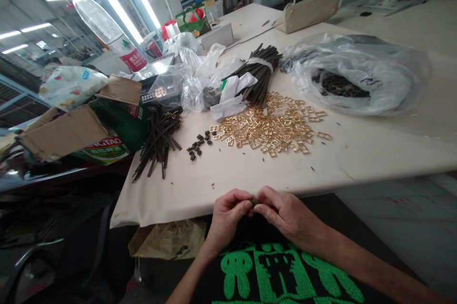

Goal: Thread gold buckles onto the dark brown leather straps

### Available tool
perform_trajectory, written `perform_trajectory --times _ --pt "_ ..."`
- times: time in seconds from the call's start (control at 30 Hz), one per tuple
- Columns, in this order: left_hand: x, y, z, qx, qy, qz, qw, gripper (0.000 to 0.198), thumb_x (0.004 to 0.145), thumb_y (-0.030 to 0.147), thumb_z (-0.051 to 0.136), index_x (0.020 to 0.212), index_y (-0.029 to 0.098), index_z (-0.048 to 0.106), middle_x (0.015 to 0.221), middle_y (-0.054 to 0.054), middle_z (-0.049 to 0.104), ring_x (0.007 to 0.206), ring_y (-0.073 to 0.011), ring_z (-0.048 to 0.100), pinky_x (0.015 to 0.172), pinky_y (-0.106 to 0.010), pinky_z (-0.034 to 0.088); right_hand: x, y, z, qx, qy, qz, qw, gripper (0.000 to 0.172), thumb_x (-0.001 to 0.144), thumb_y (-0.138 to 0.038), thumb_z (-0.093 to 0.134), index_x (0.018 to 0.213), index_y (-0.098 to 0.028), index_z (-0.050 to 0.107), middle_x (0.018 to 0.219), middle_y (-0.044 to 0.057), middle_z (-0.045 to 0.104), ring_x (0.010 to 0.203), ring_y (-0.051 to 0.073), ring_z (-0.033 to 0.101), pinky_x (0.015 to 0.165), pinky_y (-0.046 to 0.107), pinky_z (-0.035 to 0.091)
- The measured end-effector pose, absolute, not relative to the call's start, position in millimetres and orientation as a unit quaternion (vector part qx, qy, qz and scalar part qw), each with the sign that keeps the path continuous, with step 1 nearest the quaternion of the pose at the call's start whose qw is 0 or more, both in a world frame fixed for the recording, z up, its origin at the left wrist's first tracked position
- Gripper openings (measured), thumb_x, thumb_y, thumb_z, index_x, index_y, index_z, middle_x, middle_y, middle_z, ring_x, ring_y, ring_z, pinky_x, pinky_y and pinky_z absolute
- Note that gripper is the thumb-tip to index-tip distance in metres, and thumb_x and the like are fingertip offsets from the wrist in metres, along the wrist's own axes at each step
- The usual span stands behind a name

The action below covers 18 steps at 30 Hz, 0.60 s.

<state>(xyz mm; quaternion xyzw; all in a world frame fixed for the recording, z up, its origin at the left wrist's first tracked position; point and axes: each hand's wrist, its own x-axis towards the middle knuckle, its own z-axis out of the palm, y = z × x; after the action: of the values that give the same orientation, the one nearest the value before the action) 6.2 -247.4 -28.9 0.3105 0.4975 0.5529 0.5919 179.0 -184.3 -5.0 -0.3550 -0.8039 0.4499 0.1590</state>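
Observation:
Just off the front edge of the table, my left hand (pixel 230 211) and my right hand (pixel 282 211) meet fingertip to fingertip. Both pinch one small dark piece (pixel 254 201), mostly hidden by the fingers; it resembles the small dark loops (pixel 196 147) lying loose on the table. Beyond my hands spreads a heap of gold-coloured rectangular buckles (pixel 267 128). A bundle of dark straps (pixel 262 73), tied with a white band, lies behind the heap. More dark straps (pixel 160 135), some with gold buckles at their ends, are piled at the left.
A clear plastic bag (pixel 389 90) with dark material lies at the right. A cardboard box (pixel 64 140) stands at the left edge, with crumpled clear plastic (pixel 193 87) behind the loops. A beige bag (pixel 312 9) is farther back. Below the table's front edge sits a brown paper bag (pixel 167 242).

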Motion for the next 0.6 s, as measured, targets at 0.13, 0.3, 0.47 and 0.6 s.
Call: perform_trajectory --times 0.13,0.3,0.47,0.6 --pt "12.0 -247.5 -31.6 0.295 0.470 0.540 0.633 0.017 0.074 0.025 0.080 0.082 0.013 0.071 0.068 -0.001 0.068 0.061 -0.0094 0.060 0.062 -0.021 0.047 178.5 -185.1 -6.1 -0.367 -0.775 0.483 0.175 0.041 0.099 -0.049 0.037 0.123 -0.018 0.047 0.070 0.001 0.065 0.068 0.022 0.064 0.065 0.032 0.044" --pt "23.7 -245.0 -44.6 0.225 0.438 0.549 0.675 0.031 0.063 0.033 0.087 0.078 0.013 0.068 0.064 -0.002 0.068 0.055 -0.0104 0.059 0.057 -0.021 0.044 174.9 -186.3 -12.4 -0.362 -0.748 0.522 0.191 0.050 0.100 -0.052 0.028 0.133 -0.018 0.043 0.077 0.004 0.072 0.075 0.024 0.070 0.071 0.035 0.050" --pt "18.9 -242.4 -36.5 0.416 0.541 0.555 0.475 0.015 0.079 0.030 0.074 0.082 0.016 0.076 0.074 -0.005 0.067 0.068 -0.0135 0.059 0.067 -0.026 0.046 173.6 -180.9 -24.3 -0.349 -0.781 0.478 0.199 0.035 0.097 -0.052 0.041 0.110 -0.025 0.059 0.089 0.004 0.074 0.082 0.023 0.071 0.071 0.032 0.053" --pt "12.5 -243.1 -29.9 0.525 0.575 0.534 0.330 0.010 0.083 0.022 0.069 0.084 0.018 0.078 0.070 -0.004 0.065 0.070 -0.0149 0.058 0.067 -0.026 0.044 171.9 -175.8 -35.4 -0.342 -0.804 0.448 0.191 0.028 0.094 -0.044 0.044 0.082 -0.026 0.061 0.076 0.001 0.072 0.070 0.020 0.069 0.063 0.028 0.052"
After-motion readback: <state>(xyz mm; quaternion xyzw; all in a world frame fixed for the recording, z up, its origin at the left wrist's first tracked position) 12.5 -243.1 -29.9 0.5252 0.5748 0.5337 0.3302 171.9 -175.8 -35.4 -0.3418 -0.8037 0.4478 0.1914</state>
